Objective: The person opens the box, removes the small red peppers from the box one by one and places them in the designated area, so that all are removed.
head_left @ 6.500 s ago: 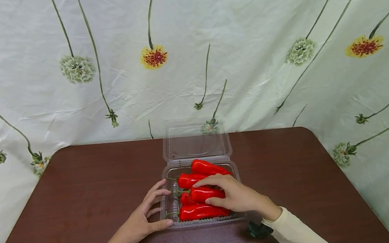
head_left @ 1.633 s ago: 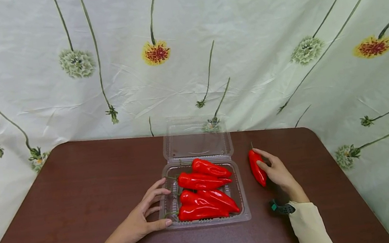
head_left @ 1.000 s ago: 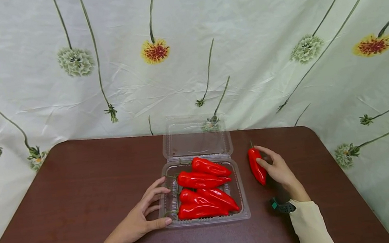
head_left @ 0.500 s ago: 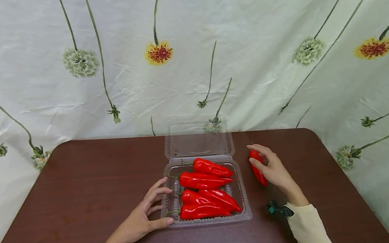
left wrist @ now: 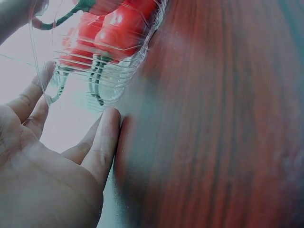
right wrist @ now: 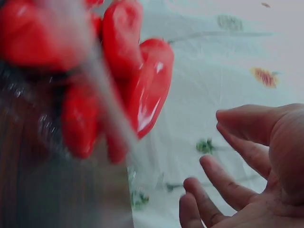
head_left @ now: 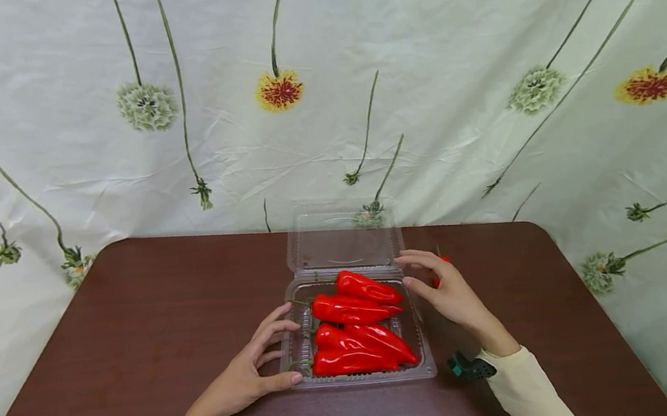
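Observation:
A clear plastic clamshell container (head_left: pixel 429 356) lies open on the table, its lid (head_left: pixel 343 245) tipped back. Several red peppers (head_left: pixel 355 308) with green stems fill its base. My left hand (head_left: pixel 236 381) rests at the container's left side, fingers spread and thumb by the near corner. In the left wrist view its fingertips are near or against the ribbed plastic wall (left wrist: pixel 107 83). My right hand (head_left: pixel 458 297) hovers at the container's upper right corner, holding nothing, its fingers loosely bent in the right wrist view. Behind it, mostly hidden, a single red pepper (head_left: pixel 445 260) lies on the table.
The dark brown wooden table (head_left: pixel 154 327) has rounded far corners. A pale cloth (head_left: pixel 443 83) printed with flowers hangs behind it. Black bands with devices (head_left: pixel 470 366) sit on both wrists.
Earlier my right hand reached into the container, then held a pepper on the table to the right. It has let go of that pepper and moved left to the container. The left hand has stayed.

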A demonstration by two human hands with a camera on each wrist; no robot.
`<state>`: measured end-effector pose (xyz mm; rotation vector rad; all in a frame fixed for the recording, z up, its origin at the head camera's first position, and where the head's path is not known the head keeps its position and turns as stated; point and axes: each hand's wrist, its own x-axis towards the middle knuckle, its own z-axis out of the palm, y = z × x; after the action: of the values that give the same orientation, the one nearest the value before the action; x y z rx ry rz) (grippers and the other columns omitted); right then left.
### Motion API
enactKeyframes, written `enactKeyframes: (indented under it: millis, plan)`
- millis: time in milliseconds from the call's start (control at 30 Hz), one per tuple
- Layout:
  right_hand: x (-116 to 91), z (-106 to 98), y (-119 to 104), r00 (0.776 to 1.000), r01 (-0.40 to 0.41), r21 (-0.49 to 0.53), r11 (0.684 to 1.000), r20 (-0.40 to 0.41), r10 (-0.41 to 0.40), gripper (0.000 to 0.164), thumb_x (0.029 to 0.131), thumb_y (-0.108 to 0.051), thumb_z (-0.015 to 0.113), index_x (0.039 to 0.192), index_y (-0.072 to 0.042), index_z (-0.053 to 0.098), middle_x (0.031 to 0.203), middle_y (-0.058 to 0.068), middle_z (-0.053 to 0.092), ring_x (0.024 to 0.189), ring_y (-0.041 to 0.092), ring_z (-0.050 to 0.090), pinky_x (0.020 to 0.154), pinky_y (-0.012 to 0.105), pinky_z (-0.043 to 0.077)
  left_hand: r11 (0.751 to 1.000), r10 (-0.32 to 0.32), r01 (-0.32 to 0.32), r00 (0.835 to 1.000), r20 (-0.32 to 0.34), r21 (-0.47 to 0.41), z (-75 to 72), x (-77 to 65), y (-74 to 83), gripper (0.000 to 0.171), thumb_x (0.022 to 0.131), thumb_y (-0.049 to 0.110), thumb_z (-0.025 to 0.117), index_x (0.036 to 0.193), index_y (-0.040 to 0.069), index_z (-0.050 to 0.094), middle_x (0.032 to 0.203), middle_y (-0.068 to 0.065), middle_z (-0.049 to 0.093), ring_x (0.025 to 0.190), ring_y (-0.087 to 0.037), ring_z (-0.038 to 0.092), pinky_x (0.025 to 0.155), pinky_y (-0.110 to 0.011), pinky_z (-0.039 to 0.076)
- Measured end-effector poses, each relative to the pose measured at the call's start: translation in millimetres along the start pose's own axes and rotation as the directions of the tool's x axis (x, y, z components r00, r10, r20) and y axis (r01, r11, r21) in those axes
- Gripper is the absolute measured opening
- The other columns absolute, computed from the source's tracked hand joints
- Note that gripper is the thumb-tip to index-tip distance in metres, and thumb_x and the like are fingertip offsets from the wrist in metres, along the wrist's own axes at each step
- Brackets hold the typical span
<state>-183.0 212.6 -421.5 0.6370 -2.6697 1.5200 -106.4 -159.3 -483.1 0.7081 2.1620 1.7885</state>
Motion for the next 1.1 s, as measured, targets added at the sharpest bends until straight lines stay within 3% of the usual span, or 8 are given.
enactKeyframes:
  millis: [167,367,633,900,1100]
  plan:
    - [11,1,-15,0.991,0.016,0.090,0.996,0.133,-0.028,0.039,0.094,-0.008,0.069,0.132,-0.009,0.062,0.143,0.014,0.054,0.127,0.035,0.056,0.102,0.051,0.049,1.000,-0.008,0.008,1.000,-0.010,-0.005,-0.1,0.0,-0.6,0.062,0.089,0.010,0.076,0.143,0.007,0.045,0.166,-0.001,0.014,0.138,-0.044,0.038,0.102,-0.024,0.044]
    - [23,6,-21,0.957,0.067,0.084,0.994,0.277,-0.088,0.038,0.095,-0.008,0.069,0.132,-0.008,0.062,0.145,0.019,0.051,0.130,0.032,0.054,0.103,0.053,0.047,1.000,-0.010,0.010,1.000,-0.005,-0.009,-0.5,-0.4,-2.5,0.062,0.090,0.010,0.076,0.143,0.007,0.044,0.167,-0.002,0.013,0.139,-0.044,0.036,0.103,-0.024,0.044]
    - [35,18,-19,0.923,0.056,0.079,0.995,0.376,-0.081,0.034,0.097,-0.010,0.066,0.130,-0.008,0.064,0.146,0.013,0.051,0.136,0.030,0.046,0.106,0.053,0.045,1.000,-0.002,0.002,1.000,0.000,-0.012,-0.6,-0.2,-3.6,0.061,0.090,0.009,0.074,0.143,0.007,0.044,0.167,-0.003,0.011,0.140,-0.045,0.034,0.103,-0.024,0.044]
    - [40,30,-22,0.871,0.101,0.017,0.995,0.482,-0.097,0.039,0.097,-0.009,0.064,0.135,-0.014,0.063,0.152,0.010,0.045,0.142,0.031,0.038,0.109,0.054,0.041,1.000,-0.002,0.002,1.000,-0.002,-0.008,0.6,-0.3,-3.8,0.062,0.090,0.009,0.075,0.143,0.007,0.044,0.167,-0.003,0.012,0.139,-0.045,0.035,0.103,-0.024,0.044]
    - [41,33,-23,0.849,0.157,0.003,0.988,0.510,-0.137,0.040,0.098,-0.009,0.062,0.138,-0.013,0.061,0.152,0.011,0.047,0.144,0.031,0.036,0.112,0.058,0.035,1.000,-0.006,0.006,1.000,-0.003,-0.008,1.0,0.3,-4.0,0.062,0.089,0.009,0.075,0.143,0.008,0.044,0.167,-0.002,0.012,0.140,-0.045,0.035,0.103,-0.025,0.044]
